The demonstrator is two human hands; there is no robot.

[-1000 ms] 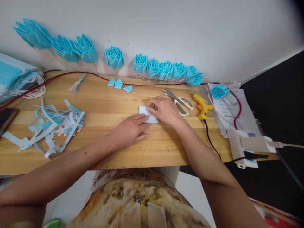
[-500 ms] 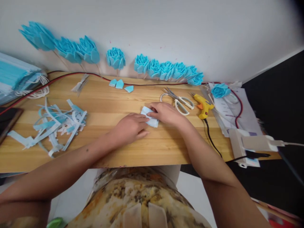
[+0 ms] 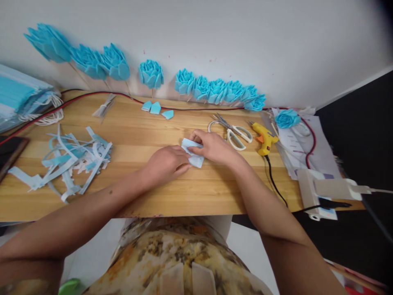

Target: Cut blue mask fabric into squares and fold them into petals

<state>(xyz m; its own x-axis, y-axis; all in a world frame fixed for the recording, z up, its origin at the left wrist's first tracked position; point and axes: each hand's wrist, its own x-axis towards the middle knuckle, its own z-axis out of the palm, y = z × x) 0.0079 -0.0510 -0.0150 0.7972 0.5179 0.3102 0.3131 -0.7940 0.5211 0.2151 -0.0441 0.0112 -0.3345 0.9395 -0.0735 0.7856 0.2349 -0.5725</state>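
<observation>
A small pale-blue piece of fabric [image 3: 195,160], apparently cut from a face mask, lies on the wooden table between my hands. My left hand [image 3: 168,163] pinches its left edge, with thumb and fingers closed on it. From the right, my right hand [image 3: 215,147] grips the upper part, the thumb laid across the piece and the fingers curled behind. Just beyond the right hand are the white-handled scissors [image 3: 235,133], blades apart. Folded blue petals [image 3: 156,108] rest near the back edge.
Blue fabric flowers [image 3: 151,74] on sticks lean along the wall. A yellow glue gun [image 3: 264,139] lies at right, its cord running to a power strip [image 3: 310,194]. Cut strips [image 3: 76,159] are heaped at left, near a stack of masks [image 3: 23,96] and a dark phone-like object [image 3: 10,153].
My right thumb has shifted over the fabric piece, which has turned slightly. My left hand has stayed at its left edge. The whole view has tilted a little.
</observation>
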